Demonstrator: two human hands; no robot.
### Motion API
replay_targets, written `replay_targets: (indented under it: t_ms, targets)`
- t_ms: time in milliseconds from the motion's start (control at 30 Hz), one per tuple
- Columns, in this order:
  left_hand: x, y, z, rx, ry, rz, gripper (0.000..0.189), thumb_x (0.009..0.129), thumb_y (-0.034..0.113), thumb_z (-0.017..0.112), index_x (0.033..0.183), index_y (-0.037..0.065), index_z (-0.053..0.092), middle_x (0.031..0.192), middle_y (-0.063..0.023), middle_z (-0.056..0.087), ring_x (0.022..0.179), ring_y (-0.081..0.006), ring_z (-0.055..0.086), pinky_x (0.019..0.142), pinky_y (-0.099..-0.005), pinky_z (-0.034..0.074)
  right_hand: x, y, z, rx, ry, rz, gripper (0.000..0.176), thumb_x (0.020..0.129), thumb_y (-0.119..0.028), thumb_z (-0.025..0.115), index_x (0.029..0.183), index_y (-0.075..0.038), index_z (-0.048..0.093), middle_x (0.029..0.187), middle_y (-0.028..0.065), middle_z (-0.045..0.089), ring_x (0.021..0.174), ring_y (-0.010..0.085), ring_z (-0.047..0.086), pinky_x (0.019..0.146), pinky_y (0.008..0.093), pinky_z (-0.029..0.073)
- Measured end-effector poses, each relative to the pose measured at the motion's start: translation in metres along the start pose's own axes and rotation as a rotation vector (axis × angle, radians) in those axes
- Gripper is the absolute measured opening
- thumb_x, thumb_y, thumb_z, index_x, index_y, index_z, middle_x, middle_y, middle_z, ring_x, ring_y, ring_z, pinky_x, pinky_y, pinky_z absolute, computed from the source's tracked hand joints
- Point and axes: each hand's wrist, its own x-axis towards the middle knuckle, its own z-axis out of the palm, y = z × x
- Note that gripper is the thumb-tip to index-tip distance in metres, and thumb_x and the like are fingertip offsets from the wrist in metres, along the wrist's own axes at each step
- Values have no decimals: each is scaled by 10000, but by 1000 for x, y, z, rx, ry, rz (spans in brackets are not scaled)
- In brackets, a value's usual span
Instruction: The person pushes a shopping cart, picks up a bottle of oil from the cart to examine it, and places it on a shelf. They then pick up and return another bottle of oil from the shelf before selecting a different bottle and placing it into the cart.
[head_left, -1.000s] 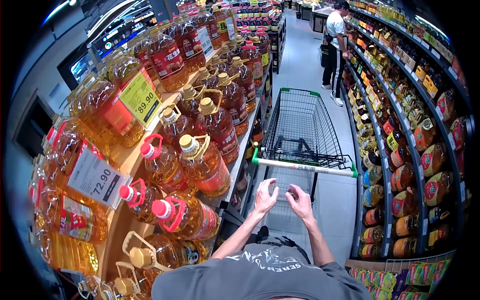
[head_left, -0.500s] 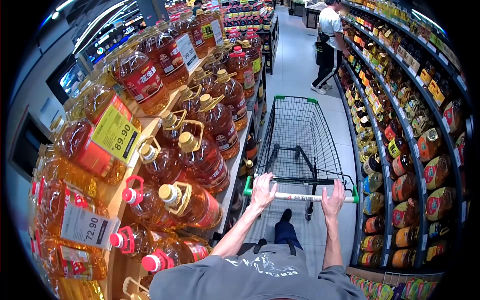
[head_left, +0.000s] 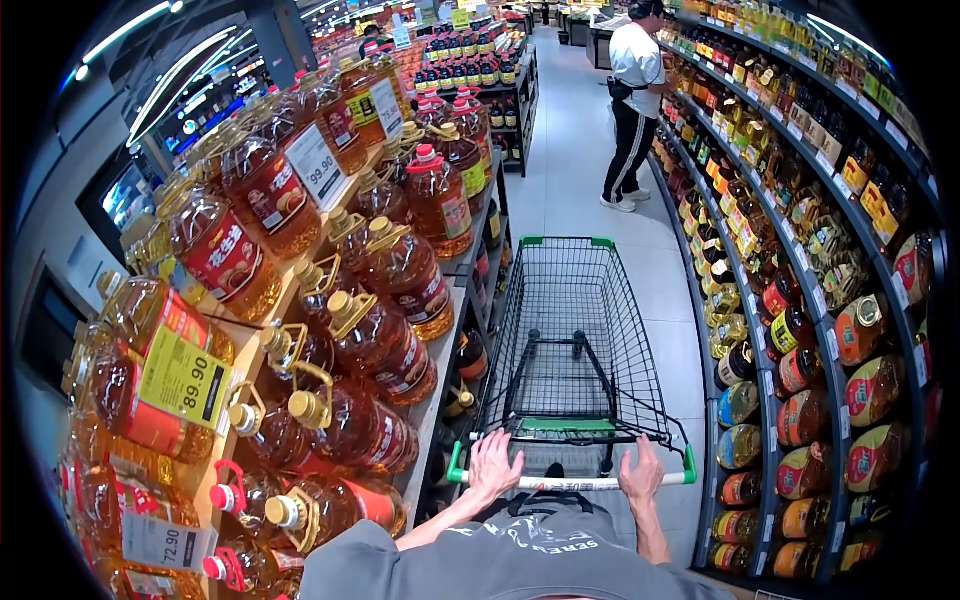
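Note:
A wire shopping cart (head_left: 575, 300) with green corner pieces stands in front of me, its basket showing bare mesh. My left hand (head_left: 494, 464) rests over the left end of the white cart handle (head_left: 565, 484), fingers curving over the bar and thumb apart. Near the handle's right end, my right hand (head_left: 642, 472) holds the same bar, partly hiding it. The undersides of both hands are out of sight. Closest to my left hand is a display of large oil bottles (head_left: 365, 430) with yellow and red caps.
On the left, a stepped wooden display carries bottles and price tags such as a yellow one (head_left: 185, 378). Curved dark shelves (head_left: 800, 330) packed with bottles line the right side. A person (head_left: 632, 100) in a white top stands farther up the tiled aisle (head_left: 570, 150), facing those shelves.
The cart, handle and both hands now sit lower in view. The bottles on the left have shifted down. The person ahead has shifted slightly left in view, standing with feet closer together.

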Motion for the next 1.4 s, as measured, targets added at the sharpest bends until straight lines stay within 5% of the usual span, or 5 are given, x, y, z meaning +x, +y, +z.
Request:
replay_targets:
  t_ms: [400,867,1400]
  targets:
    - [101,8,2,-9,-173,-4,667,817,423,657,1340,42,492,1380,-191,494,1320,-321,427,1070,-496,322,102,10,18,-93,-168,24,512,807,-255,598,1253,-4,575,1436,164,480,1012,430,630,853,511,506]
    - [256,-1,23,-11,-142,-52,645,804,415,665,1310,47,508,1267,-181,533,1234,-340,478,965,-497,430,255,5,72,-127,-212,4,549,817,-294,592,1299,-37,537,1451,158,463,969,448,639,849,542,499]
    - [425,-23,34,-42,-236,-58,725,815,428,672,1371,19,450,1304,-239,471,1264,-389,427,1017,-505,411,420,-18,124,-101,-194,-3,489,808,-219,593,1265,-48,570,1401,133,525,1040,407,627,884,488,499]
